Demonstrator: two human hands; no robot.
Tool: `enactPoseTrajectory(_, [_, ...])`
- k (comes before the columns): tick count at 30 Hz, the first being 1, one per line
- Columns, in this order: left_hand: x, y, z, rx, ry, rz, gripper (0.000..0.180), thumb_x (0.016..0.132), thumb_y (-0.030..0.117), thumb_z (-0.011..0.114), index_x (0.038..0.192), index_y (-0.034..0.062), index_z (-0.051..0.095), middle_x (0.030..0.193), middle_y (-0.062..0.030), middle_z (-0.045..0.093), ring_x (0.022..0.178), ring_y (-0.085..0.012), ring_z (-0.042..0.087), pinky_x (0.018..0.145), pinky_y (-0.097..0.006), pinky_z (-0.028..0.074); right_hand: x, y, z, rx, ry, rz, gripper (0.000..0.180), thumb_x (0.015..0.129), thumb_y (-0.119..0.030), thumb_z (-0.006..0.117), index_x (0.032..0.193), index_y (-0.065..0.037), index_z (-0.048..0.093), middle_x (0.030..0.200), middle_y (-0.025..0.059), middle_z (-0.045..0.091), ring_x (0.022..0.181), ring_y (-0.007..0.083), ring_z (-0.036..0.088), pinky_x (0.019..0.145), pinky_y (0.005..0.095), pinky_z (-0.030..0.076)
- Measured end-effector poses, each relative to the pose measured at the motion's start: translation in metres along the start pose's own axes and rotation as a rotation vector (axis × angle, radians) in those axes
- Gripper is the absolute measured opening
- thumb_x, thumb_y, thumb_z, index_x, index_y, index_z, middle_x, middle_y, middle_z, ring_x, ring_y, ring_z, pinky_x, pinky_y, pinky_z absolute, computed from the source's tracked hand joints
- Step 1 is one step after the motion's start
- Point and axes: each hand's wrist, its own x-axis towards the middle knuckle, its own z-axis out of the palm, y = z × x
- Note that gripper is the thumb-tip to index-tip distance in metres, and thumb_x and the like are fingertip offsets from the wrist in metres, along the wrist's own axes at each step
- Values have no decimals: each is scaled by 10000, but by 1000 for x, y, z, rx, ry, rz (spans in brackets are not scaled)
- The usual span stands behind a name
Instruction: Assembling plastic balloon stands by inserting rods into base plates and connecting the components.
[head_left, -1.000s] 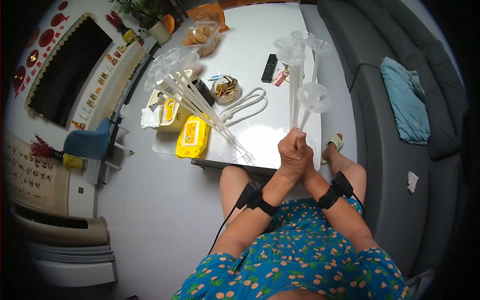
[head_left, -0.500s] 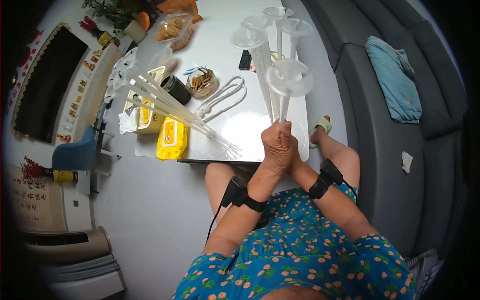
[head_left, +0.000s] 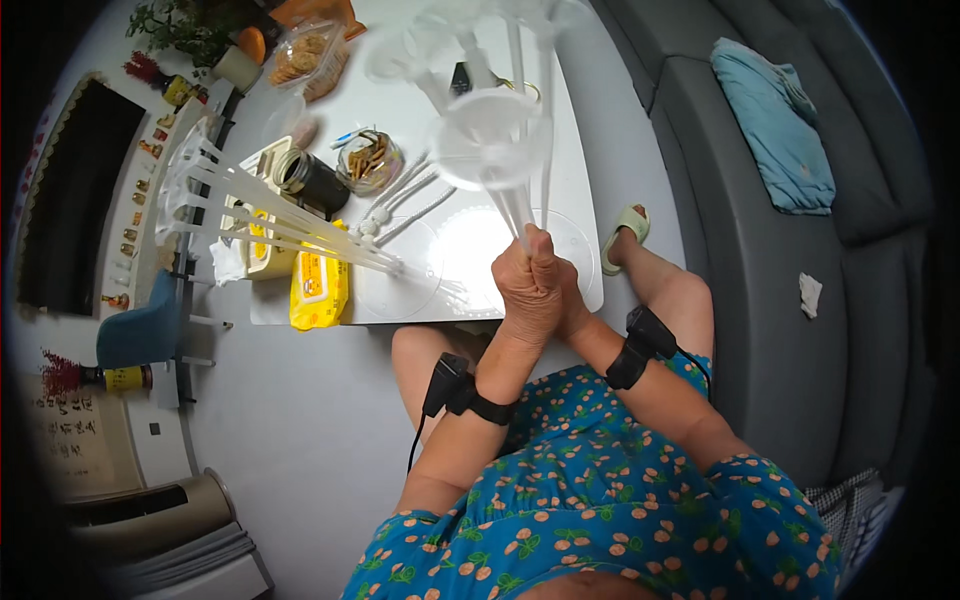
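Observation:
My left hand (head_left: pixel 527 285) and my right hand (head_left: pixel 573 305) are clasped together around the lower ends of a bunch of clear plastic sticks with round cups (head_left: pixel 490 140). The bunch stands up from my fists toward the camera, above the near edge of a white table (head_left: pixel 585 170). A second bunch of the same sticks (head_left: pixel 280 225) lies flat on the table to the left, its ends fanned out. Both wrists carry black bands.
On the table stand a yellow wipes pack (head_left: pixel 320 285), a dark jar (head_left: pixel 310 180), a glass bowl of snacks (head_left: pixel 370 160) and a snack box (head_left: pixel 305 60). A grey sofa (head_left: pixel 760 260) with a blue cloth (head_left: pixel 785 125) runs along the right. A blue chair (head_left: pixel 140 335) sits left.
The held bunch of sticks has come up closer to the camera, and the view has shifted nearer to the table. Both hands stay clasped on it.

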Motion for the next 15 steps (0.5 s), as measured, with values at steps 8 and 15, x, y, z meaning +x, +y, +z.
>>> enactPoseTrajectory(8, [-4,-13,14,34,17,24,454,979,350,396,624,85,297,513,21,296,467,-67,271,415,-237,238,-4,22,0,206,-61,165,380,759,-126,657,1076,-57,459,799,147,590,732,331,625,601,365,523])
enactPoseTrajectory(15, [-6,10,-5,-99,11,-10,457,974,361,404,625,91,288,507,25,288,461,-58,256,407,-234,223,-2,-11,-2,47,-28,7,388,759,-133,650,1087,-62,455,808,155,594,743,340,627,601,383,526])
